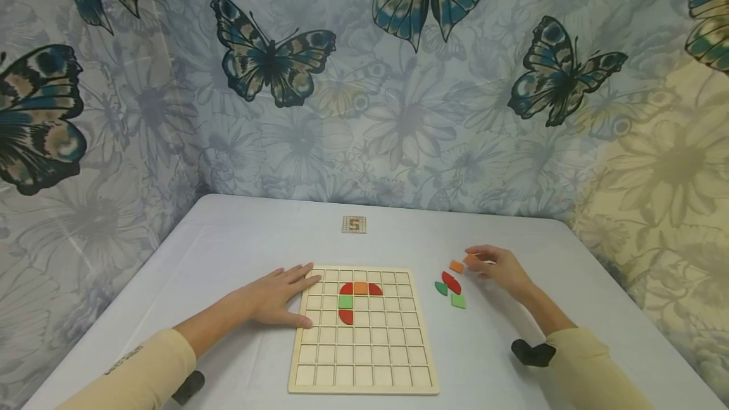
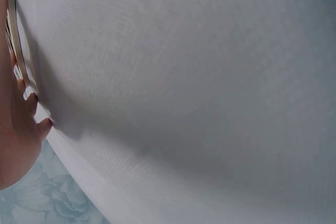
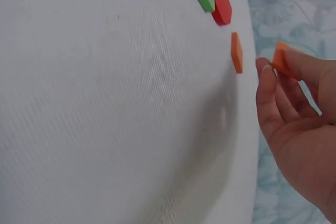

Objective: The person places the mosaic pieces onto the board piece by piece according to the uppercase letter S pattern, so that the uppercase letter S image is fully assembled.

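Note:
A wooden grid board (image 1: pixel 364 359) lies on the table. In its upper cells sit three red quarter-round tiles, one at the corner (image 1: pixel 346 317), plus an orange square tile (image 1: pixel 361 288) and a green square tile (image 1: pixel 345 302). My left hand (image 1: pixel 279 296) rests on the board's left edge with fingers spread. Between thumb and fingers, my right hand (image 1: pixel 501 269) pinches an orange square tile (image 3: pixel 284 60), raised off the table. Just left of that hand lie another orange tile (image 1: pixel 456 266), red tiles (image 1: pixel 451 283), a dark green tile (image 1: pixel 441 288) and a light green square (image 1: pixel 458 301).
A small card (image 1: pixel 354 224) with an S-like pattern on a grid lies beyond the board. The white table (image 1: pixel 239 239) ends at a back edge before a butterfly-print curtain (image 1: pixel 398 131). Dark straps (image 1: pixel 533 353) hang by the wrists.

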The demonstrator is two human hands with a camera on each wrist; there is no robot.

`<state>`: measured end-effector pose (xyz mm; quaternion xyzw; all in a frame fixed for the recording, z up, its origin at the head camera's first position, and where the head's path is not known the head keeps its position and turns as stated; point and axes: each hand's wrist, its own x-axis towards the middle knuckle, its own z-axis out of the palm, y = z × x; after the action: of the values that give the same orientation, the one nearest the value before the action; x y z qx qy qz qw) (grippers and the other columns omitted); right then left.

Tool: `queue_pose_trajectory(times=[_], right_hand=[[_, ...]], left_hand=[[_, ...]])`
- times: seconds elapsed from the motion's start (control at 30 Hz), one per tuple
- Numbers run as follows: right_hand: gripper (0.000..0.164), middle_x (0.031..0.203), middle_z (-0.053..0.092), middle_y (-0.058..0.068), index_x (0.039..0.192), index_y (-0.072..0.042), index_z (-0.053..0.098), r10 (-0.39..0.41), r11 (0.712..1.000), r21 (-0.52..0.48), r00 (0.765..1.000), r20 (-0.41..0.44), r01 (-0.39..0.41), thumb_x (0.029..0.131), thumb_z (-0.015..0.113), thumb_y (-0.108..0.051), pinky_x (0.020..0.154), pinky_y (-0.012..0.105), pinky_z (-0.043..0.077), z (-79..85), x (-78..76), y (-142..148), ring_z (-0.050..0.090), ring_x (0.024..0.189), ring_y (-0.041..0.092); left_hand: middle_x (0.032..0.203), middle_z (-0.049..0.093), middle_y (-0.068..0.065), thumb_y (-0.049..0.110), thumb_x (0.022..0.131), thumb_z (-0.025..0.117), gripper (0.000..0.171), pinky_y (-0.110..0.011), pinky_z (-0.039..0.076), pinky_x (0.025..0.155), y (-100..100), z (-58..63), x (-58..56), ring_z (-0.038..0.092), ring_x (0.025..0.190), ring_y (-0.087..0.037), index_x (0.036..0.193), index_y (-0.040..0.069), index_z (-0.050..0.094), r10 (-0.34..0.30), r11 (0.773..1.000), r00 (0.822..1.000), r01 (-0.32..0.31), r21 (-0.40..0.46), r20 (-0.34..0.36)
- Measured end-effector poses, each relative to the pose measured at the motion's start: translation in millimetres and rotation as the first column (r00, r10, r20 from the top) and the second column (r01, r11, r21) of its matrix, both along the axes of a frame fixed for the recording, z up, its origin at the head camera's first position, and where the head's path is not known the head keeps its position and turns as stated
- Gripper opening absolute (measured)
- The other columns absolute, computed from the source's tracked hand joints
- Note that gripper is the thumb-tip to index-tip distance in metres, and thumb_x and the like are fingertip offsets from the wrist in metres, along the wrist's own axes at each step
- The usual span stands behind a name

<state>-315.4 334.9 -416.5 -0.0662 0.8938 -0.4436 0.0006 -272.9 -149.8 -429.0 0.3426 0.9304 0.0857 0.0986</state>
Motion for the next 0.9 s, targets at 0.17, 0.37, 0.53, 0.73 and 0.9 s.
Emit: queue_pose_trajectory(times=[0.17, 0.37, 0.53, 0.73, 0.9], right_hand=[[0.040, 0.114, 0.062, 0.017, 0.126, 0.002, 0.058, 0.016, 1.000, 0.007, 0.999, 0.048, -0.017, 0.091, 0.066, -0.017, 0.077, 0.032, 0.054, 0.2, 2.1, -9, 0.062, 0.092, 0.025], [0.043, 0.113, 0.062, 0.016, 0.127, 0.003, 0.057, 0.051, 0.998, -0.043, 0.991, 0.125, -0.046, 0.090, 0.068, -0.016, 0.080, 0.034, 0.053, 1.9, 5.8, -20, 0.065, 0.092, 0.024], [0.043, 0.113, 0.061, 0.017, 0.126, 0.006, 0.057, 0.047, 0.996, -0.085, 0.986, 0.159, -0.034, 0.089, 0.068, -0.012, 0.080, 0.034, 0.054, 5.6, 10.8, -31, 0.064, 0.092, 0.024], [0.042, 0.107, 0.064, 0.015, 0.123, 0.008, 0.059, 0.033, 0.997, -0.081, 0.985, 0.170, -0.019, 0.088, 0.070, -0.012, 0.074, 0.032, 0.055, 7.4, 14.8, -44, 0.064, 0.087, 0.022], [0.042, 0.098, 0.067, 0.013, 0.121, 0.011, 0.058, 0.090, 0.984, -0.168, 0.974, 0.210, -0.055, 0.086, 0.071, -0.007, 0.070, 0.032, 0.055, 5.2, 17.9, -52, 0.067, 0.083, 0.022]], left_hand=[[0.157, 0.016, -0.011, 0.075, 0.081, 0.048, 0.095, -0.054, 0.020, 0.109, 0, 0.1, -0.1, 0.020, 0.141, -0.031, 0.152, 0.016, 0.027, 0.003, 1.000, 1.000, -0.003, 0.000, -0.003], [0.157, 0.016, -0.011, 0.076, 0.081, 0.048, 0.095, -0.053, 0.020, 0.109, 0, 0.0, -0.8, 0.020, 0.141, -0.031, 0.152, 0.016, 0.027, 0.004, 1.000, 1.000, -0.004, -0.003, -0.003], [0.157, 0.017, -0.012, 0.075, 0.081, 0.048, 0.095, -0.053, 0.021, 0.109, 0, -0.1, -0.4, 0.021, 0.141, -0.031, 0.152, 0.015, 0.028, 0.000, 1.000, 1.000, 0.000, 0.000, -0.006], [0.157, 0.017, -0.012, 0.075, 0.082, 0.048, 0.094, -0.054, 0.020, 0.109, 0, 0.0, -0.4, 0.020, 0.141, -0.032, 0.152, 0.014, 0.028, -0.003, 1.000, 1.000, 0.003, 0.001, -0.010], [0.157, 0.017, -0.012, 0.075, 0.082, 0.047, 0.095, -0.054, 0.020, 0.109, 0, -0.6, -0.3, 0.020, 0.141, -0.031, 0.152, 0.015, 0.028, -0.007, 1.000, 1.000, 0.007, 0.000, -0.012]])
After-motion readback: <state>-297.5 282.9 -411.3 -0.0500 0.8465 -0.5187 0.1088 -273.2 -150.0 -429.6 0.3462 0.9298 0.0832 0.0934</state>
